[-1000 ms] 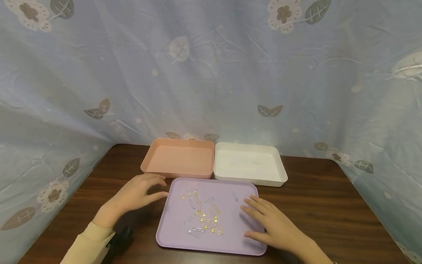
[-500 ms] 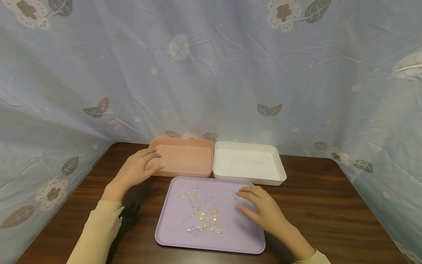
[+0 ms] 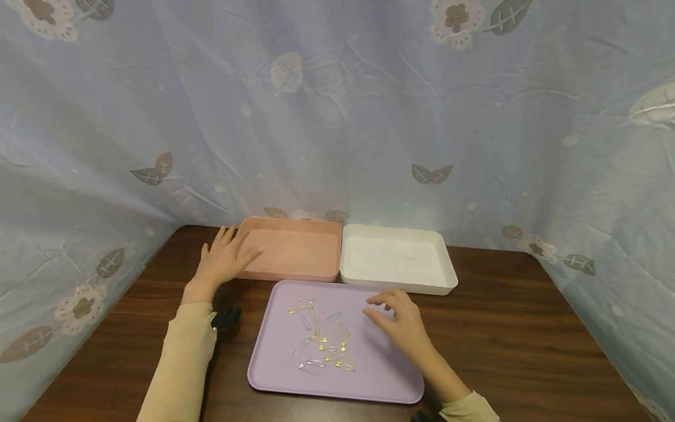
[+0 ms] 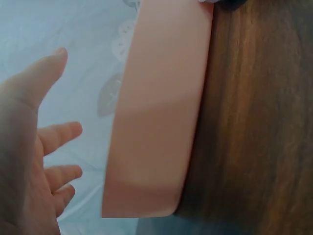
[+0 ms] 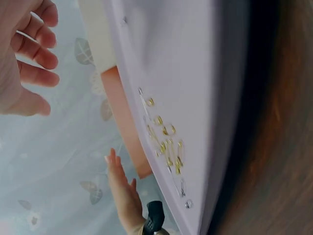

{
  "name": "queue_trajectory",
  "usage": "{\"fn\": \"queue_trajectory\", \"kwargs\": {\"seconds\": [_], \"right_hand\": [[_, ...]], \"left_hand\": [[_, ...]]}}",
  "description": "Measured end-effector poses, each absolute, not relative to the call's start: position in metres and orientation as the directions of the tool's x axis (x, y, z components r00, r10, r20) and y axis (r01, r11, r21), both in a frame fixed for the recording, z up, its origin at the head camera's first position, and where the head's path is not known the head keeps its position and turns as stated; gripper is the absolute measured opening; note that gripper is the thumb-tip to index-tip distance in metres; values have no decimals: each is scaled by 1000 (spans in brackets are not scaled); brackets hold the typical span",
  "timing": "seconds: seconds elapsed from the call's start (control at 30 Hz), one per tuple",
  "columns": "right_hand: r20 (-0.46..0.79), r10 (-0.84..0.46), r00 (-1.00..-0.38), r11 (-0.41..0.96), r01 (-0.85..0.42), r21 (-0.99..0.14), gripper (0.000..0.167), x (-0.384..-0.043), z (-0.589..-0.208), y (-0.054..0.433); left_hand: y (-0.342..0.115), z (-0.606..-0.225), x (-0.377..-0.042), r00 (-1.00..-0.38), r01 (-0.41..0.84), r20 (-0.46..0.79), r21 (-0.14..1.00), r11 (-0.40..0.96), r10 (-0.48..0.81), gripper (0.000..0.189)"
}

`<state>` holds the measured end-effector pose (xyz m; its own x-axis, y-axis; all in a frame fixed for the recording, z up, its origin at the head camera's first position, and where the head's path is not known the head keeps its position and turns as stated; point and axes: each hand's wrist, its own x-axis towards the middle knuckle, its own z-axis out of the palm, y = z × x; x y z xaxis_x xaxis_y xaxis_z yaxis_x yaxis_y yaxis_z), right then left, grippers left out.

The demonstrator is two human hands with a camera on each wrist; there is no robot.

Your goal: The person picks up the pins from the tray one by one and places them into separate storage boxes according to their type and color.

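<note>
lavender plastic-looking rectangular tray (image 3: pixel 382 375) lies flat on the dark brown wood-grain table (image 3: pixel 517 328). gold-coloured metal safety pins (image 3: pixel 346 367) and silver-coloured metal safety pins (image 3: pixel 316 363) are scattered over its left and middle parts, several crossing or touching. one lone silver-coloured pin (image 5: pixel 125 20) shows in the right wrist view, well apart from the cluster.

right hand (image 3: pixel 402 319): over the tray's right part, to the right of the cluster; fingers bent, thumb apart from them, nothing seen between.

left hand (image 3: pixel 221 261): at the left end of the pink rectangular shallow box (image 3: pixel 295 252); fingers spread and thumb apart, nothing held. the thumb overlaps the box in the head view; contact cannot be determined.

white rectangular shallow box (image 3: pixel 399 258) stands just beside the pink one, to its right; both are behind the tray. cream sleeves (image 3: pixel 179 363) cover both forearms. pale blue fabric (image 3: pixel 343 117), printed with flowers and leaves, hangs behind the table.
</note>
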<state>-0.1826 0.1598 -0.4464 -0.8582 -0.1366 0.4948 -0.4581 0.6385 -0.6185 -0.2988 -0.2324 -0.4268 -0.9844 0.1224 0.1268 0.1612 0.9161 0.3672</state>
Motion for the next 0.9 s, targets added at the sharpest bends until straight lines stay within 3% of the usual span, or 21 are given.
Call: {"fn": "queue_trajectory", "kwargs": {"seconds": [0.17, 0.4, 0.9], "right_hand": [[398, -93, -913, 631, -363, -685, 12, -180, -450, 150], [348, -82, -934, 599, -325, -732, 10, -178, -454, 137], [222, -193, -956, 674, -294, -678, 11, -179, -468, 123]], "left_hand": [[-236, -434, -300, -993, 114, 62, 364, 924, 98, 84], [-240, -446, -300, -996, 89, 17, 397, 914, 89, 84], [-239, -454, -303, -993, 98, -18, 426, 900, 117, 85]]}}
